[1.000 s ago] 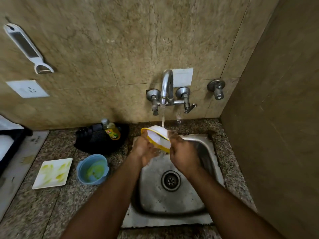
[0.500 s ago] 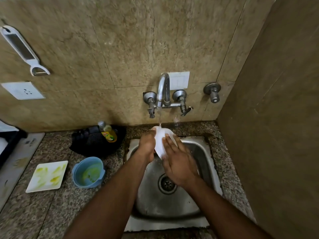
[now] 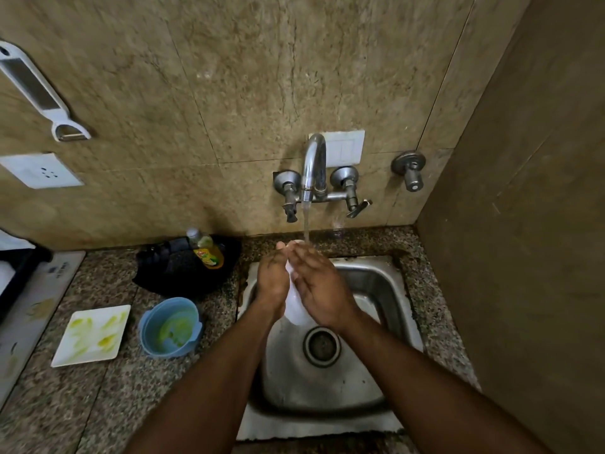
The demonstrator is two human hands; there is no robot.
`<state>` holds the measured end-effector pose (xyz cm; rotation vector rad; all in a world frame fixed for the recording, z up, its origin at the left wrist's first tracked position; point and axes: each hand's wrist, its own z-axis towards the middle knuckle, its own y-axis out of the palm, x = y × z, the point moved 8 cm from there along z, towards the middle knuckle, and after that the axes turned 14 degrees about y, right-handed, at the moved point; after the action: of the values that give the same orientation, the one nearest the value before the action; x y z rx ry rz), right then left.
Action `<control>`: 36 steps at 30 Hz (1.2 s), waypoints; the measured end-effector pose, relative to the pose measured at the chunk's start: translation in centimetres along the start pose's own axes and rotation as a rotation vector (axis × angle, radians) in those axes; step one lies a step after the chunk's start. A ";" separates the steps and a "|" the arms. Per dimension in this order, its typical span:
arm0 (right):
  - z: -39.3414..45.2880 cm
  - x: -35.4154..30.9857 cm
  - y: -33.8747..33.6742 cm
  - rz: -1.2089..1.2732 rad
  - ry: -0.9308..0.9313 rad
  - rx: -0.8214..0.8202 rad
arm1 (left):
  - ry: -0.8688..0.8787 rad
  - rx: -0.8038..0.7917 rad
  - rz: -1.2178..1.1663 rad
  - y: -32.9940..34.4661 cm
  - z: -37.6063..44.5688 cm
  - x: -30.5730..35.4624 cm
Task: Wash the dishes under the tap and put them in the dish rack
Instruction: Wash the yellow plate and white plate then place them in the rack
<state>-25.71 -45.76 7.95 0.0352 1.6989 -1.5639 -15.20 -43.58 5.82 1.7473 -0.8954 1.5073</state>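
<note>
I am holding both hands together over the steel sink (image 3: 376, 283), under the stream from the chrome wall tap (image 3: 314, 165). My left hand (image 3: 271, 280) is pressing against one face of a small white dish (image 3: 296, 309), fingers fairly straight and pointing up toward the water. My right hand (image 3: 319, 290) is lying flat on the other face, fingers extended, so the dish is being sandwiched between the palms rather than pinched. Only a pale sliver is showing between the hands, with a bit more below them, so I cannot tell its full shape.

I am judging it as light and rigid, probably plastic or melamine, and slick from water and soap. Squeezed between flat palms it could squirt downward into the basin, so I am favouring a hold on the rim, thumb on one face and fingers on the other, before carrying it anywhere.

On the speckled granite bench, left of the sink, a pale blue plastic bowl (image 3: 170, 327) with greenish residue is sitting near the sink's left edge, and a white square plate (image 3: 93, 335) smeared yellow-green is lying further left. Both look unwashed. A bottle of yellow dish liquid (image 3: 204, 249) is resting on a dark cloth (image 3: 183, 270) at the bench's back edge. I cannot make out the dish rack with certainty.
</note>
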 end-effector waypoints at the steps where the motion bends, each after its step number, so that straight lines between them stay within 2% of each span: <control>1: 1.1 0.7 0.1 0.027 0.101 -0.020 | 0.022 0.011 0.032 -0.3 0.0 0.0; 3: 3.2 2.2 -0.1 0.046 0.370 -0.091 | 0.044 0.043 0.082 -1.0 -0.2 -0.3; 4: 3.7 1.9 -0.4 0.024 0.408 -0.102 | 0.051 0.054 0.070 -1.2 -0.3 -0.5; 7: 3.1 -0.9 -0.6 -0.007 0.218 -0.055 | 0.092 0.086 -0.015 -1.8 -0.2 0.3; 9: 2.9 0.0 -0.1 0.125 0.247 -0.082 | 0.126 0.071 -0.021 -2.0 -0.3 0.7; 12: 3.2 4.1 0.7 0.563 0.709 -0.164 | 0.143 0.090 -0.087 -2.3 -1.0 0.7; 14: 3.3 5.1 1.8 0.802 0.850 -0.263 | 0.082 0.057 -0.105 -2.3 -1.2 -0.1; 16: 3.3 5.0 2.1 0.902 0.826 -0.323 | 0.056 0.036 -0.089 -2.2 -1.5 -0.6; 18: 3.3 5.0 2.0 0.894 0.760 -0.336 | 0.013 0.033 -0.112 -2.2 -2.0 -0.9; 21: 2.8 5.7 2.1 0.692 0.599 -0.357 | -0.025 0.091 -0.221 -3.1 -1.7 -2.2; 24: 2.1 6.6 2.0 0.482 0.556 -0.398 | -0.016 0.121 -0.140 -3.7 -1.5 -2.9; 27: 2.0 6.7 0.6 0.351 0.514 -0.319 | -0.077 0.071 -0.100 -2.9 -2.2 -2.1; 30: 2.3 5.3 -0.9 0.151 0.296 -0.273 | -0.140 -0.012 -0.079 -2.1 -1.7 -1.2; 32: 2.4 3.8 -1.3 0.026 0.146 -0.268 | -0.101 -0.089 -0.023 -1.6 -0.4 -0.1; 36: 2.0 2.6 -1.1 0.045 0.096 -0.260 | -0.056 -0.194 0.041 -0.2 1.6 0.7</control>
<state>-26.95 -48.98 7.55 0.0155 1.9511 -1.3164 -14.04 -44.85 6.27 1.6458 -1.0750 1.3540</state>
